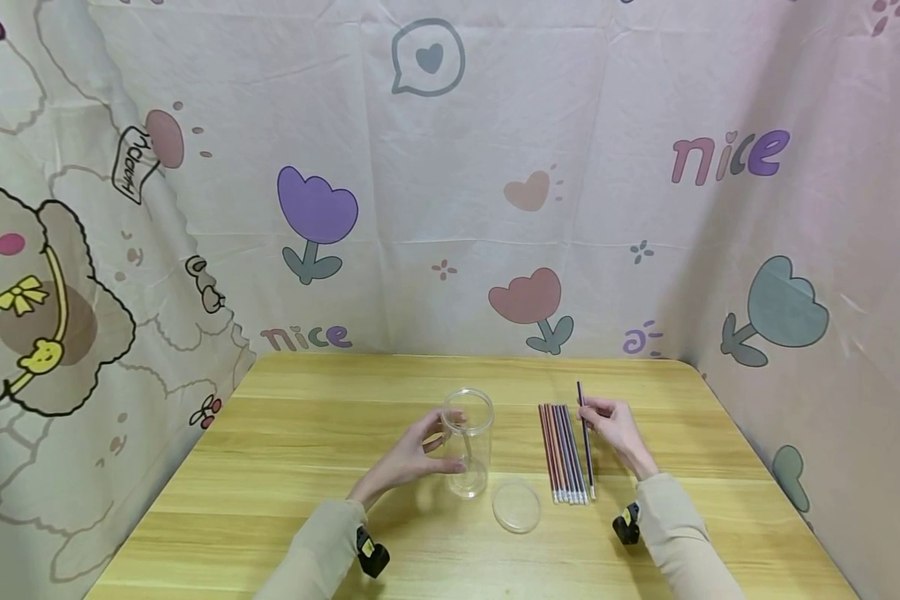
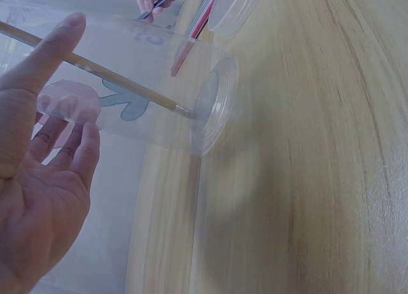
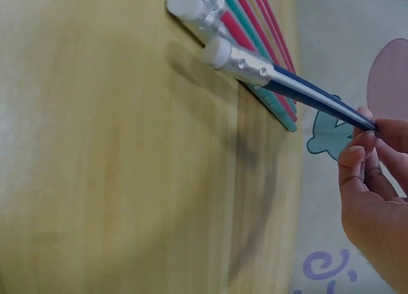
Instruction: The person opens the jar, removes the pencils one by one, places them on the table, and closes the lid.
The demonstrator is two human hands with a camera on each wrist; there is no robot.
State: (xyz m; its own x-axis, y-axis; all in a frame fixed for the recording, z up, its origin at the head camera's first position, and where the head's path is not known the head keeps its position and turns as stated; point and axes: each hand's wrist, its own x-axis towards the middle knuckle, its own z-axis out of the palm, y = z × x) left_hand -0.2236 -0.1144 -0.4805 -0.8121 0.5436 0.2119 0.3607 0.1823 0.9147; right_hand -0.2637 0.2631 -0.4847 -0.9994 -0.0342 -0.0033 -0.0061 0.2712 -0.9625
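Note:
A tall clear plastic jar point(image 1: 474, 446) stands on the table in the head view. My left hand point(image 1: 405, 458) holds it from the left, thumb and fingers spread round its wall. Inside, a yellowish pencil point(image 2: 124, 83) leans with its metal-ended tip down at the base. My right hand point(image 1: 615, 427) pinches a dark blue pencil point(image 3: 319, 97) near one end, its white eraser pointing away from the fingers. Beside that pencil, to its left, several coloured pencils point(image 1: 562, 454) lie in a row, erasers toward me.
A round clear lid point(image 1: 517, 507) lies on the wooden table point(image 1: 270, 483) between the jar and the pencil row, nearer to me. A printed cloth point(image 1: 435, 167) hangs behind the table and along both sides.

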